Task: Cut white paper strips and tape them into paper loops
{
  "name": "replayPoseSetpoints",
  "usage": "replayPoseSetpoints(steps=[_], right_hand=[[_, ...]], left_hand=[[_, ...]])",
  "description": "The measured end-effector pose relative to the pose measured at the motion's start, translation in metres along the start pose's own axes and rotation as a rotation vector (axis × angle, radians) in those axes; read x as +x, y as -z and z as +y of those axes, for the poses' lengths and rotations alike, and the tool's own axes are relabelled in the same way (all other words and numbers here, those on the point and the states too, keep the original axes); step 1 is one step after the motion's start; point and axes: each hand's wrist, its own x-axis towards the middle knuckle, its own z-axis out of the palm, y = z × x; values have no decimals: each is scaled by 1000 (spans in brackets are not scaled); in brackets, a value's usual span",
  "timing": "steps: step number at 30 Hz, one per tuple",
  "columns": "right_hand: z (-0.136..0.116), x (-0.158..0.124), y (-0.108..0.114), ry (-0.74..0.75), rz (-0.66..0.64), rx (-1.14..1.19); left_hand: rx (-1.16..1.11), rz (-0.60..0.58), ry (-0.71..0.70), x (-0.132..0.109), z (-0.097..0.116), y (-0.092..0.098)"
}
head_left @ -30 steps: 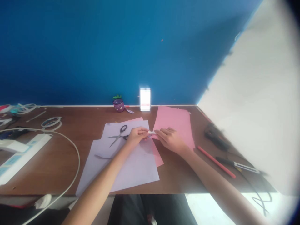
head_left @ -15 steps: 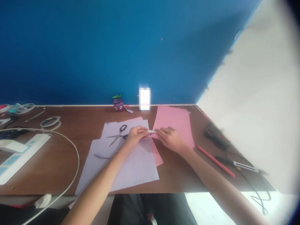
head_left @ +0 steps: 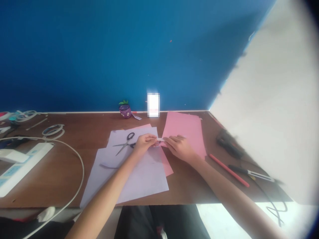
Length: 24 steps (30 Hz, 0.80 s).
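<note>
Barely anything has shifted: left hand (head_left: 144, 143) and right hand (head_left: 179, 147) still pinch the small white strip (head_left: 160, 139) between closed fingertips at mid-frame, above the lilac sheet (head_left: 139, 179), scissors (head_left: 126, 142) just left.

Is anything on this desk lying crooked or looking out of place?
Nothing is spilled or damaged. The scissors lie open on the lavender sheets, close to the left hand, which pinches a white strip with the right hand. The sheets lie askew to the table edge.
</note>
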Motion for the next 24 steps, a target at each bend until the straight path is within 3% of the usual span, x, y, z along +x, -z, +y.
replayPoseSetpoints(steps=[24], right_hand=[[-2,1,0,18,-2,-37]], left_hand=[[21,21,-1,-4,5,-3]])
